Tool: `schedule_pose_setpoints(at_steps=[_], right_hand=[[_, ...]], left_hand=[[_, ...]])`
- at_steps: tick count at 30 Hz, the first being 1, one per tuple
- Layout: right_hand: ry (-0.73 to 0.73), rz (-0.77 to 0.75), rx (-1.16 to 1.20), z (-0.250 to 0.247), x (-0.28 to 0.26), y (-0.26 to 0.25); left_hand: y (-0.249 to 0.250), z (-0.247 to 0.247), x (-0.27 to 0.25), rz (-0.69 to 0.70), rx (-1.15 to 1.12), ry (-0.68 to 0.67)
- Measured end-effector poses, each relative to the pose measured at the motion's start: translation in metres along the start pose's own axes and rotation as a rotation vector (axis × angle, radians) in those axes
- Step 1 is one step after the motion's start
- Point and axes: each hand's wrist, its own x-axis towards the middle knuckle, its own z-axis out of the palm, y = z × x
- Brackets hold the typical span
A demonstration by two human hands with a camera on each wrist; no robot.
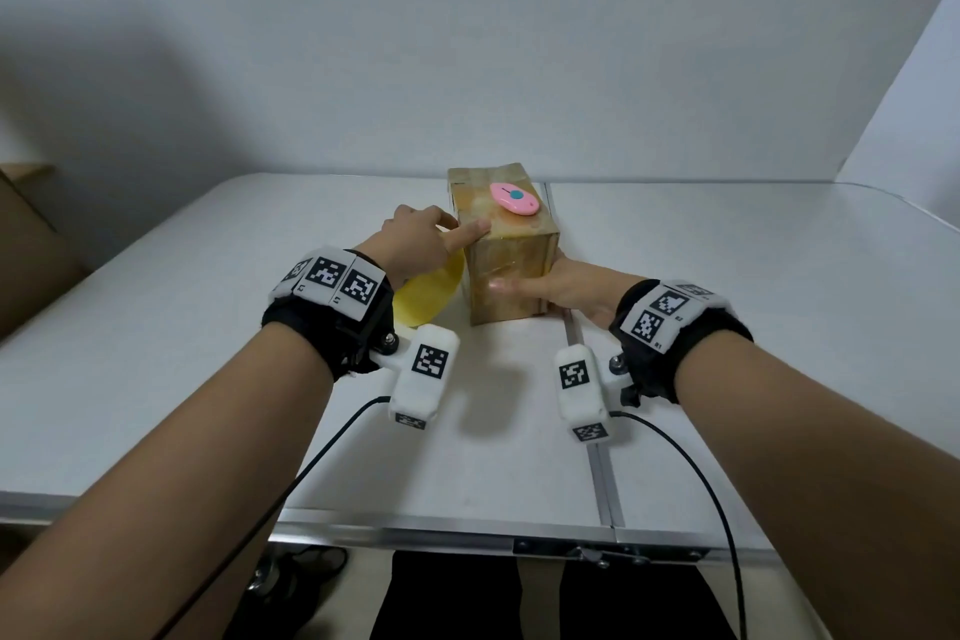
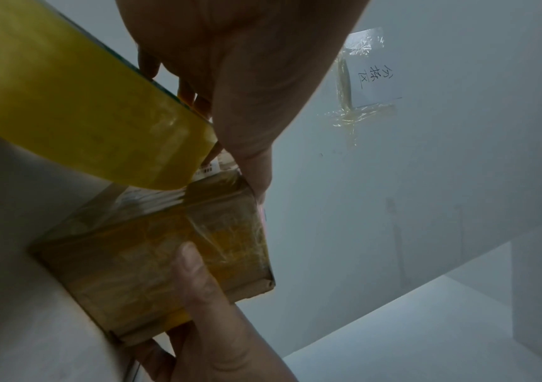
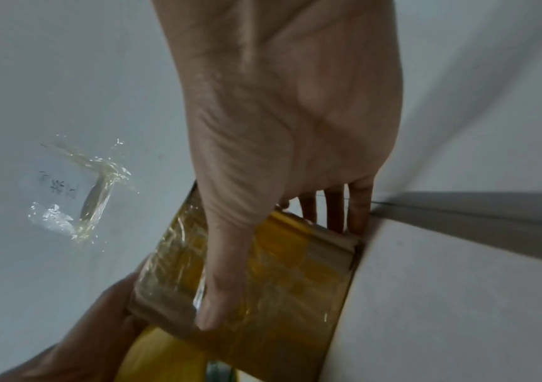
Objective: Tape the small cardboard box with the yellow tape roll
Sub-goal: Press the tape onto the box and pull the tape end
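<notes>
Both forearms reach forward – left hand (image 1: 415, 244) fingers curled, forefinger extended; right hand (image 1: 563, 288) thumb straight

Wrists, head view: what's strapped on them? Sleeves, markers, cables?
No sleeves; forearms are bare. The left hand and right hand are ungloved. Each wrist wears a black padded band topped with white square-code marker tiles. A white boxy camera module, also carrying black-and-white tags, is bolted to each band, with a black cable trailing toward the body.
</notes>
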Motion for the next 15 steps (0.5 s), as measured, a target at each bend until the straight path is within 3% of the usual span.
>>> schedule_pose_setpoints(at_steps=[6,11,15], right_hand=[[0.213,0.154,-0.214,-0.004,-0.008,-0.006],[0.324,0.125,-0.235,0.013,0.02,0.019],[0.396,0.137,-0.266,0.026,-0.005,0.004]], left_hand=[[0.0,0.002,0.003,0.004,-0.02,-0.001],[0.0,0.002,0.003,0.003,-0.028,0.0],[0.0,0.003,0.002,0.012,-0.05,0.0]])
